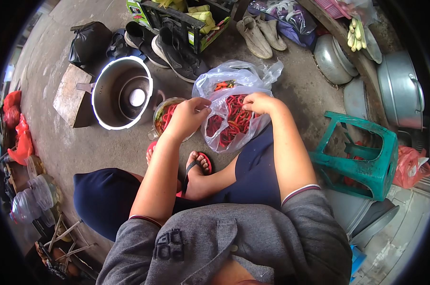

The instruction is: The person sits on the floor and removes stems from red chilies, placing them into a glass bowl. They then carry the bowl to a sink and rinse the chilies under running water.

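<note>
Before me on the concrete floor lies an open clear plastic bag (pixel 220 137) full of curly red chillies (pixel 234 117). My right hand (pixel 263 103) reaches over its right side, with fingertips bent together at the chillies; whether they pinch one is unclear. At the bag's left edge is my left hand (pixel 191 110), thumb and fingers close together, and I cannot tell what lies between them. Partly under that hand stands a clear container (pixel 157 123) with red chillies and green bits. Behind the first bag, another plastic bag (pixel 207 76) holds orange and green chillies.
A deep metal pot (pixel 122 124) stands at the left beside a wooden block (pixel 67 92). Dark shoes (pixel 172 53) and pale shoes (pixel 259 35) lie beyond. At the right are a green plastic stool (pixel 386 156), an aluminium pot (pixel 396 89) and a red plastic bag (pixel 410 167).
</note>
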